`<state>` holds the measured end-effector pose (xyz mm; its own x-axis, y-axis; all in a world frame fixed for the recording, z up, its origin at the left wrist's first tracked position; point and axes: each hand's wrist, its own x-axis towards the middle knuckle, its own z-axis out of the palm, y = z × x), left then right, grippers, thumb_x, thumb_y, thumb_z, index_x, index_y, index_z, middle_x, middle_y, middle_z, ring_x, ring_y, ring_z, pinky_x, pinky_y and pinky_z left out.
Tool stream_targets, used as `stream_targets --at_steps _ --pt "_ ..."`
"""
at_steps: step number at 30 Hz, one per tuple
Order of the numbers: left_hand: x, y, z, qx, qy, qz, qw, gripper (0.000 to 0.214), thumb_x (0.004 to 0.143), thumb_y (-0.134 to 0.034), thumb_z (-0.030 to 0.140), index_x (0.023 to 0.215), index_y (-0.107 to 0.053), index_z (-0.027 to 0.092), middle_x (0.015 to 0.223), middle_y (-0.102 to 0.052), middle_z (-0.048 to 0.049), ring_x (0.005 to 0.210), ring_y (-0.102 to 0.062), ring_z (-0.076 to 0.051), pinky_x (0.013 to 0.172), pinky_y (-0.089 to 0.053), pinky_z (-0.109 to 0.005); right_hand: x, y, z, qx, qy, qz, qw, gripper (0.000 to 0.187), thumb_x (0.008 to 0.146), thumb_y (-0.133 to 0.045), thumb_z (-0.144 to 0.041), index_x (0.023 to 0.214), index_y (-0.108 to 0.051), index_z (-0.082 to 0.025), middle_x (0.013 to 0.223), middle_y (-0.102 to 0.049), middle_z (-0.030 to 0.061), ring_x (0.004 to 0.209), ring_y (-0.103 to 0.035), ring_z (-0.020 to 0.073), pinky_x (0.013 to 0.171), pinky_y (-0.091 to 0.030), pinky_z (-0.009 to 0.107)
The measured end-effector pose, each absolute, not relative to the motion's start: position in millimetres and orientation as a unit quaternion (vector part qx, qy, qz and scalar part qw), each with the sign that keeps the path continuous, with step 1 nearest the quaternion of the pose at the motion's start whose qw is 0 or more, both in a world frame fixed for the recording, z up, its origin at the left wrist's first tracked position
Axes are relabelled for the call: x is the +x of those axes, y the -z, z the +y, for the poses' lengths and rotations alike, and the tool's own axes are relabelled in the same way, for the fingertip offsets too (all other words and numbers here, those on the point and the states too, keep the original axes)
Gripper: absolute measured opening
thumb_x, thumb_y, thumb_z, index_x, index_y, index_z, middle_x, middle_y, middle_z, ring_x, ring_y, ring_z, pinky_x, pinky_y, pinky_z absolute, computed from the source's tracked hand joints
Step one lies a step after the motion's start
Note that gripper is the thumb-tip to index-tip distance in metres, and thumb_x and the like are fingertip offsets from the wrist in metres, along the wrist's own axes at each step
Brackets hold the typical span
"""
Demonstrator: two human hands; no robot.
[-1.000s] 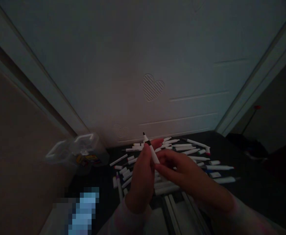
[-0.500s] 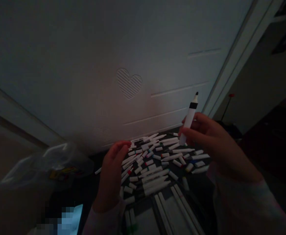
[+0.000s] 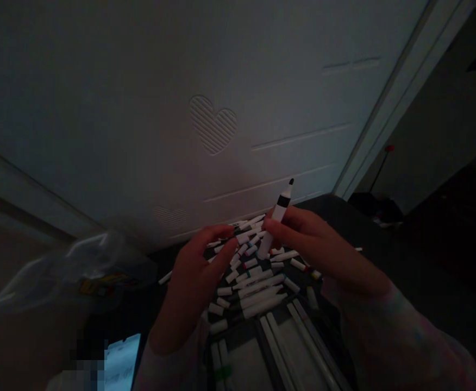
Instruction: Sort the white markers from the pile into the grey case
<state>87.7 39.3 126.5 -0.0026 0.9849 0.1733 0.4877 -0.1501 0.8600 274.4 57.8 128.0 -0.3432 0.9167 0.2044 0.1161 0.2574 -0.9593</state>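
Note:
In my right hand (image 3: 303, 233) is an uncapped white marker (image 3: 276, 217), pinched between thumb and fingers. It stands nearly upright, its dark tip on top and a black band below the tip. My left hand (image 3: 199, 277) is open to the left of it, thumb and index finger apart, with nothing visible between them. Beneath both hands lies a spread of white markers (image 3: 260, 288) and loose caps (image 3: 224, 291), some with coloured ends. My hands hide part of this pile.
Closest to me is a dark case (image 3: 246, 334) holding long white sticks. On the left are a clear plastic bag (image 3: 58, 271) and a lit phone screen (image 3: 121, 361). A white panel with an embossed heart (image 3: 213, 125) rises behind the dark tabletop (image 3: 331, 214).
My right hand has moved left and lower with the marker, closer to my left hand. The left hand has shifted slightly right, its thumb and index finger wider apart.

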Motion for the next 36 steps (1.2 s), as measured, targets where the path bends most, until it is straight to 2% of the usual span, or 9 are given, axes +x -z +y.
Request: stream_targets --at_steps 6,12,16,21,24,27,28,32,36 --pt "64.8 -125.7 49.0 0.593 -0.439 0.612 0.285 0.030 0.073 -0.057 0.044 0.089 -0.064 0.021 0.087 -0.068 -0.0035 0.079 -0.063 -0.019 0.071 -0.048 -0.030 268.7 -127.1 66.3 -0.422 -0.468 -0.605 0.486 0.015 0.079 -0.054 -0.029 0.079 -0.056 -0.015 0.071 -0.059 -0.0003 0.063 -0.055 0.0084 0.059 -0.043 0.020" --pt "85.3 -120.2 49.2 0.704 -0.343 0.541 0.307 0.030 0.074 -0.059 0.035 0.102 -0.062 0.025 0.100 -0.067 -0.0011 0.089 -0.061 -0.018 0.082 -0.045 -0.030 257.9 -111.5 68.6 -0.441 -0.456 -0.656 0.410 0.024 0.077 -0.055 -0.039 0.087 -0.057 -0.017 0.075 -0.060 0.0011 0.067 -0.057 0.0116 0.059 -0.044 0.023" --pt "96.9 -115.5 48.1 0.744 -0.312 0.512 0.295 0.034 0.082 -0.048 0.034 0.115 -0.055 0.029 0.105 -0.066 0.0006 0.083 -0.061 -0.016 0.079 -0.046 -0.029 253.7 -105.7 65.0 -0.413 -0.464 -0.682 0.387 0.030 0.079 -0.052 -0.041 0.098 -0.057 -0.018 0.080 -0.061 0.0022 0.074 -0.058 0.0125 0.065 -0.046 0.024" --pt "77.9 -125.2 45.0 0.638 -0.396 0.583 0.311 0.024 0.077 -0.055 0.038 0.094 -0.064 0.024 0.084 -0.069 0.0009 0.073 -0.063 -0.016 0.064 -0.048 -0.025 264.0 -105.9 76.9 -0.438 -0.356 -0.710 0.422 0.032 0.085 -0.044 -0.035 0.111 -0.054 -0.021 0.095 -0.062 0.0026 0.084 -0.058 0.0117 0.074 -0.045 0.024" --pt "68.1 -135.0 39.8 0.508 -0.531 0.596 0.325 0.025 0.073 -0.059 0.040 0.090 -0.062 0.023 0.075 -0.068 0.0017 0.064 -0.063 -0.015 0.054 -0.049 -0.023 271.7 -93.5 98.9 -0.514 -0.231 -0.750 0.346 0.031 0.085 -0.036 -0.021 0.106 -0.059 -0.014 0.104 -0.061 0.0062 0.096 -0.055 0.0136 0.086 -0.041 0.026" --pt "66.1 -142.5 34.1 0.442 -0.594 0.593 0.316 0.018 0.076 -0.055 0.036 0.088 -0.061 0.023 0.071 -0.067 0.0034 0.060 -0.061 -0.011 0.050 -0.048 -0.020 274.3 -70.8 121.0 -0.578 -0.119 -0.799 0.117 0.040 0.081 -0.032 -0.010 0.111 -0.058 -0.015 0.114 -0.058 0.0070 0.104 -0.051 0.0167 0.092 -0.037 0.029" --pt "66.3 -144.2 32.7 0.432 -0.605 0.595 0.306 0.015 0.077 -0.055 0.034 0.086 -0.061 0.023 0.070 -0.066 0.0038 0.059 -0.061 -0.010 0.050 -0.048 -0.019 273.8 -62.9 126.1 -0.582 -0.113 -0.800 0.087 0.040 0.079 -0.034 -0.009 0.110 -0.058 -0.015 0.114 -0.058 0.0082 0.105 -0.051 0.0193 0.092 -0.037 0.032" --pt "66.0 -147.4 30.3 0.408 -0.632 0.589 0.295 0.013 0.078 -0.053 0.030 0.087 -0.061 0.024 0.066 -0.064 0.0051 0.057 -0.059 -0.009 0.051 -0.048 -0.018 268.4 -40.7 132.9 -0.581 -0.100 -0.807 0.028 0.039 0.077 -0.037 -0.011 0.107 -0.060 -0.015 0.115 -0.057 0.0117 0.101 -0.051 0.0264 0.083 -0.039 0.038" --pt "63.4 -147.2 30.1 0.417 -0.619 0.592 0.303 0.013 0.079 -0.052 0.027 0.087 -0.061 0.024 0.067 -0.065 0.0057 0.057 -0.059 -0.008 0.050 -0.048 -0.018 262.9 -34.9 130.0 -0.571 -0.092 -0.816 0.003 0.036 0.078 -0.037 -0.013 0.105 -0.060 -0.017 0.119 -0.054 0.0114 0.103 -0.050 0.0269 0.084 -0.036 0.040"
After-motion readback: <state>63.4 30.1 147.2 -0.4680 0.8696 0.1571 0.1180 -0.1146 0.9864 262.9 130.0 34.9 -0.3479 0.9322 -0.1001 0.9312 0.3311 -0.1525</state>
